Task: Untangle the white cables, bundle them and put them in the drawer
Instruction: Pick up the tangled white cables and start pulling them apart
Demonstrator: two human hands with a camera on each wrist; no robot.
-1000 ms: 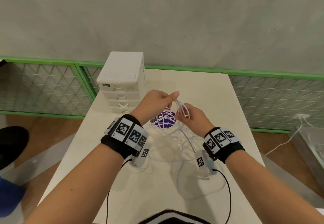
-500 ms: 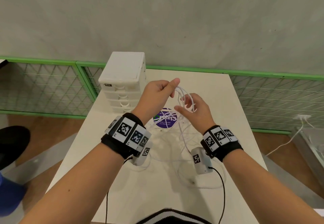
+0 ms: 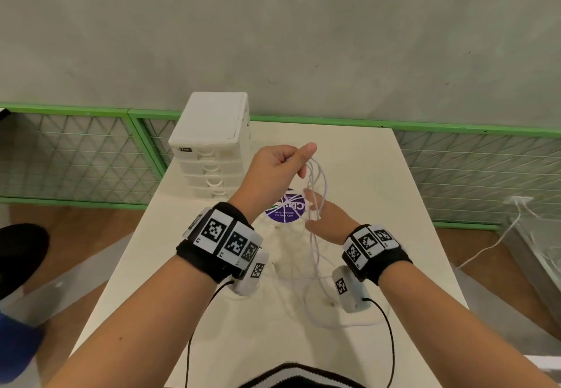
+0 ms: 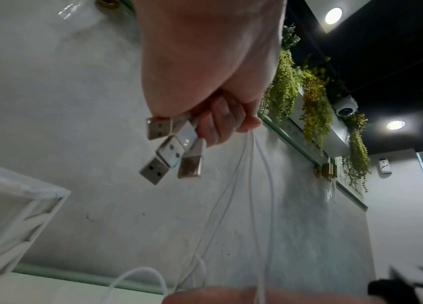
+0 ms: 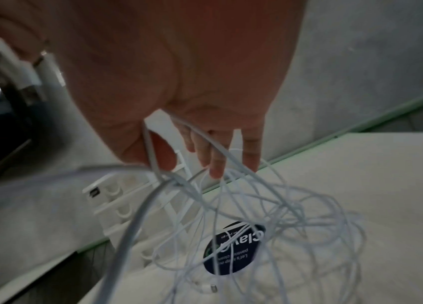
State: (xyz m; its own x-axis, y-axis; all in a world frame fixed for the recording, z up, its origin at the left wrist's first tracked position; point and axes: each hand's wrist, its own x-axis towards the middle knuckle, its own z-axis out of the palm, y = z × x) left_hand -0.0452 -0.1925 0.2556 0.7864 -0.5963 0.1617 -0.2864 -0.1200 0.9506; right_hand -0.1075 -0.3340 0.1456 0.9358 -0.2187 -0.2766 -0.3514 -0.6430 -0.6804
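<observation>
Fingers of the right hand are mostly hidden behind the white cables at mid-frame; it is loosely spread, strands running between the fingers. Higher, at centre, the left hand is closed round the cables' USB plugs. Slack loops lie on the counter over a purple sticker. The drawer unit stands upper left.

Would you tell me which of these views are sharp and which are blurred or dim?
Head view: evenly lit, sharp, edges bowed by the wide lens. Left wrist view: USB plugs crisp, ceiling lamps glare. Right wrist view: dim, cables and right hand soft.
</observation>
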